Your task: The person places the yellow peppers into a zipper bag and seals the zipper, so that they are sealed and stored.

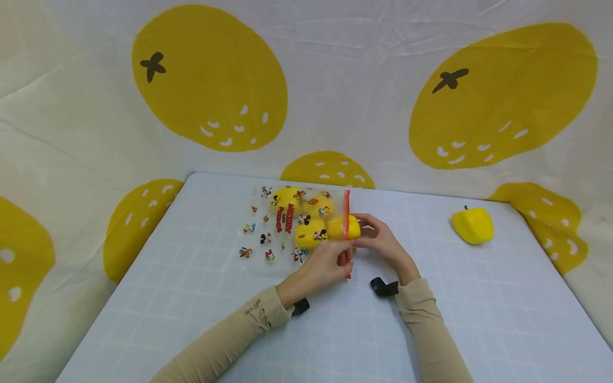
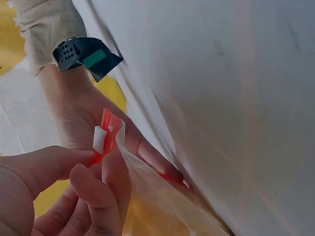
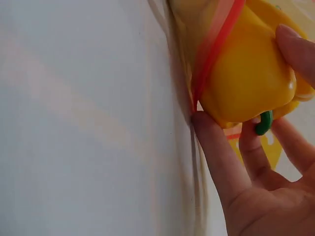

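Observation:
A clear zip bag with printed cartoon figures lies flat, its red-edged mouth towards the right. Three rounded yellow things show through its film. At the mouth, my right hand holds a yellow bell pepper, partly inside the bag with its green stem pointing outward. Thumb and fingers lie around the pepper in the right wrist view. My left hand pinches the near end of the red zip strip, beside a white slider.
Another yellow bell pepper lies on the right side of the table, which has a pale checked cover. Behind hangs a white cloth printed with big yellow fruit. Black wrist cameras sit low by both cuffs.

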`<state>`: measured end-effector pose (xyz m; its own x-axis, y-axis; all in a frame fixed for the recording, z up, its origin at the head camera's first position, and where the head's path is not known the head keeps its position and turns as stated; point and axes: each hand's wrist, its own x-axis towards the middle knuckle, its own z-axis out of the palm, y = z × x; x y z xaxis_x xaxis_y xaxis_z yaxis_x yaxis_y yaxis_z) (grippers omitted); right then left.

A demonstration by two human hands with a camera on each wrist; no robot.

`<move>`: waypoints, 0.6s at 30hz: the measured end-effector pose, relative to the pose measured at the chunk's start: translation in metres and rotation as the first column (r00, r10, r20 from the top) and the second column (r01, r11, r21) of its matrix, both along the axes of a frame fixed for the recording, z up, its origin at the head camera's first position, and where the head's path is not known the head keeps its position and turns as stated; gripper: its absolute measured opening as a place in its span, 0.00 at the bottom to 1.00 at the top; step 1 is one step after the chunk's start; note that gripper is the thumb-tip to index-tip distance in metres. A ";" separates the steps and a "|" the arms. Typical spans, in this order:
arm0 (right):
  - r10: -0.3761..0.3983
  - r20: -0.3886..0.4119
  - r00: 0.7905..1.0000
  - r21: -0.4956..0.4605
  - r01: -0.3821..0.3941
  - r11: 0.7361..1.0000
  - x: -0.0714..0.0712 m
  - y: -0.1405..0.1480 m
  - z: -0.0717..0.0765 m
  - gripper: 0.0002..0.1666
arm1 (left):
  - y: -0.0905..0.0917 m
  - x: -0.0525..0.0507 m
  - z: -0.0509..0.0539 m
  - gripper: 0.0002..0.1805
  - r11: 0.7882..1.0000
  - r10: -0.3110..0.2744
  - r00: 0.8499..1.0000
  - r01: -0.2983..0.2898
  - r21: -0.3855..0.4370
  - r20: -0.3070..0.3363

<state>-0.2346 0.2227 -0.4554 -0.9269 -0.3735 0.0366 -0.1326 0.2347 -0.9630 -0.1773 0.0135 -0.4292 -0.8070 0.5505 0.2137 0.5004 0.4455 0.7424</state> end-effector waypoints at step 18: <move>0.133 0.011 0.991 -0.047 -0.133 0.990 -0.003 0.016 -0.008 0.20 | -0.002 -0.001 -0.001 0.11 1.000 -0.001 1.000 0.001 0.001 -0.011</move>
<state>-0.2372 0.2392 -0.4634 -0.8697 -0.4917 0.0438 -0.1461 0.1717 -0.9743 -0.1778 0.0118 -0.4302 -0.8040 0.5515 0.2225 0.5089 0.4444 0.7373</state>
